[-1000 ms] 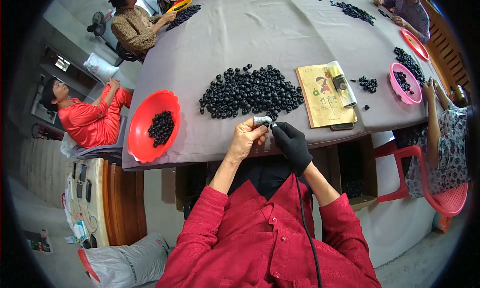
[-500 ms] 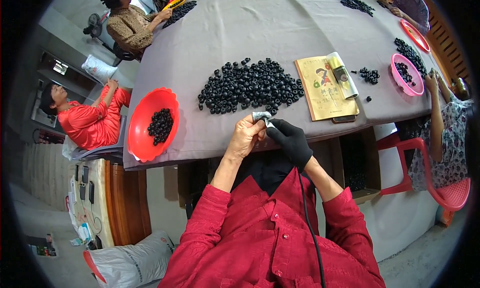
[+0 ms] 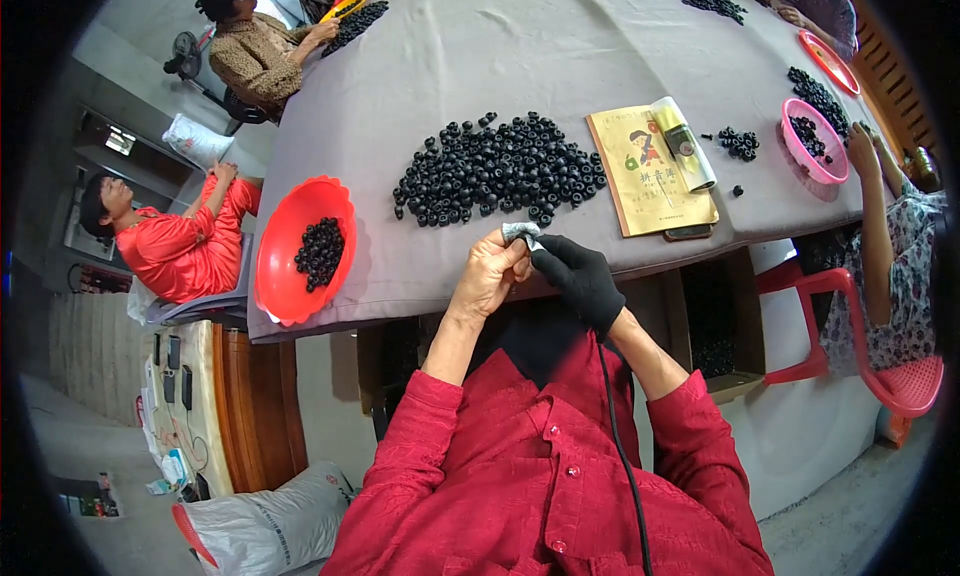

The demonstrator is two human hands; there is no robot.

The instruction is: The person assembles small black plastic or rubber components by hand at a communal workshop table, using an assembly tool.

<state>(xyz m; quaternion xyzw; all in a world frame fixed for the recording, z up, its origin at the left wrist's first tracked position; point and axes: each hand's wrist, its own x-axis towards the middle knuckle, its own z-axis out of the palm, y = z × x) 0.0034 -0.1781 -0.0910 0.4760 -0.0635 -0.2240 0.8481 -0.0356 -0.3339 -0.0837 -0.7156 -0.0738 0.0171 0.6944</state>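
Observation:
Just off the table's near edge, my left hand (image 3: 488, 278) is bare and closed in a pinch, with a grey cloth wrap (image 3: 521, 233) around a fingertip. My right hand (image 3: 584, 288), in a black glove, meets it fingertip to fingertip and is also closed. Whatever lies between the fingers is hidden or too small to make out. A black cord (image 3: 622, 441) runs down from my right wrist over my red shirt. Right beyond my hands spreads a heap of small black ring-shaped parts (image 3: 500, 171). To the left, a red scalloped bowl (image 3: 283, 231) holds more of them.
A yellow booklet (image 3: 640, 204) lies right of the heap, with a rolled sheet (image 3: 695, 166) on it. Farther right is a pink bowl (image 3: 825, 168) beside a person at work. Other people sit around the grey-covered table (image 3: 450, 66). A white sack (image 3: 265, 526) lies at lower left.
My hands stay pinched together in nearly the same place, with only slight finger movement. At the right, a person's hands have shifted a little toward the pink bowl.

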